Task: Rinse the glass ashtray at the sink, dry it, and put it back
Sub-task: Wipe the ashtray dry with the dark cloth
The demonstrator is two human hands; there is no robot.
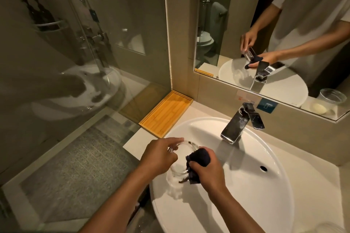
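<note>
The left hand (158,157) grips the glass ashtray (180,159) by its rim over the sink (265,195), at its 9 o'clock edge. The right hand (206,170) presses a dark cloth (198,159) inside. Wet glass is probably slippery, heavy and breakable, so hold the thick rim firmly.

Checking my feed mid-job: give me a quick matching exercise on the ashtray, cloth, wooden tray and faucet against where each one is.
Things:
1. glass ashtray
2. dark cloth
3. wooden tray
4. faucet

Places:
A. on the counter, in the corner left of the sink
B. gripped in the right hand
C. at the back rim of the sink
D. held by the left hand over the sink

Pairs: 1-D, 2-B, 3-A, 4-C
</note>
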